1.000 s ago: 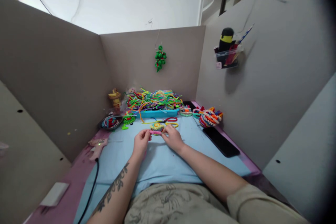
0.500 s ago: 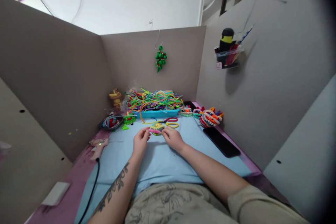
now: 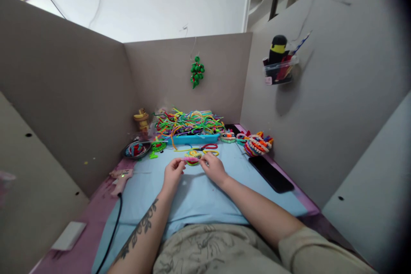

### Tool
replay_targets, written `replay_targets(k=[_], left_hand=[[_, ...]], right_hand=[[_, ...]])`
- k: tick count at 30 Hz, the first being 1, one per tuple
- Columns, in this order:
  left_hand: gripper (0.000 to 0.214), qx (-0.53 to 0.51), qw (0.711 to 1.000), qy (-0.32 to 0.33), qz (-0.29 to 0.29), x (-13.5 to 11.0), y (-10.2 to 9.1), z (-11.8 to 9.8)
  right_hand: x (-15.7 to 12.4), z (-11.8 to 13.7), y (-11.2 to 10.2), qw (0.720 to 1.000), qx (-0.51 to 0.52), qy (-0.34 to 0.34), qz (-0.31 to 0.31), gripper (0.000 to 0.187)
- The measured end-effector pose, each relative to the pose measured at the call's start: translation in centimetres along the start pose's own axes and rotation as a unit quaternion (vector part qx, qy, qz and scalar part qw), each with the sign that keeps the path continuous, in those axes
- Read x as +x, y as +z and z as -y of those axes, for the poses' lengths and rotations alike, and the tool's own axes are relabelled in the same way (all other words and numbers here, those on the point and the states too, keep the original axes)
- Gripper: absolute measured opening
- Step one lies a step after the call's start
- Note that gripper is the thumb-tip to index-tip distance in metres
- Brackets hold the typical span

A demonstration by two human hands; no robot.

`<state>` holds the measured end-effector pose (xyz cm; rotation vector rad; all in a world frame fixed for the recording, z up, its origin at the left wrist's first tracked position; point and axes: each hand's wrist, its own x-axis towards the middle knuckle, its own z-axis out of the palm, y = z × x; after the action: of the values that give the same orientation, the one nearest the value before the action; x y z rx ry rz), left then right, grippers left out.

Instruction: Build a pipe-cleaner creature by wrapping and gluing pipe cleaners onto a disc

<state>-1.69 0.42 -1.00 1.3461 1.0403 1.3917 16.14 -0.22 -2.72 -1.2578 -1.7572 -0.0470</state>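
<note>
Between my hands a short pink fuzzy pipe cleaner piece (image 3: pixel 192 159) is stretched sideways. My left hand (image 3: pixel 174 171) pinches its left end, and my right hand (image 3: pixel 212 167) pinches its right end. Just behind it, on the light blue sheet, lies a round multicoloured coiled piece (image 3: pixel 193 153), yellow and green with an orange centre; the pink piece partly covers it. Scissors (image 3: pixel 210 150) with red and yellow handles lie right behind, their blades partly hidden.
A blue tray (image 3: pixel 195 139) heaped with coloured pipe cleaners stands at the back. At left are a pink glue gun (image 3: pixel 122 180), a green figure (image 3: pixel 158 145) and a dark bowl (image 3: pixel 136 150). Right are a black phone (image 3: pixel 270 174) and a striped woven piece (image 3: pixel 257 144).
Both hands have shifted very slightly, and the pink piece now looks thinner and fuzzier between them. The things around have stayed in place.
</note>
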Motion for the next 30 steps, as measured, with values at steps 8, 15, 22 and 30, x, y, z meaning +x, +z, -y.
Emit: replay_targets(k=[8,15,22,30], left_hand=[[0.036,0.034,0.999,-0.011,-0.012,0.0,0.0,-0.2],[0.038,0.027,0.999,-0.018,-0.005,0.0,0.0,-0.3],[0.034,0.012,1.000,0.006,0.009,0.3,-0.1,0.5],[0.026,0.026,0.998,0.050,0.014,0.3,-0.2,0.4]], right_hand=[[-0.1,0.1,0.0,1.000,-0.008,0.000,0.003,0.015],[-0.1,0.2,-0.2,1.000,0.011,-0.024,0.003,0.013],[-0.2,0.4,-0.1,0.997,0.045,-0.055,0.017,0.008],[-0.3,1.1,-0.4,0.992,0.079,-0.066,0.070,0.010]])
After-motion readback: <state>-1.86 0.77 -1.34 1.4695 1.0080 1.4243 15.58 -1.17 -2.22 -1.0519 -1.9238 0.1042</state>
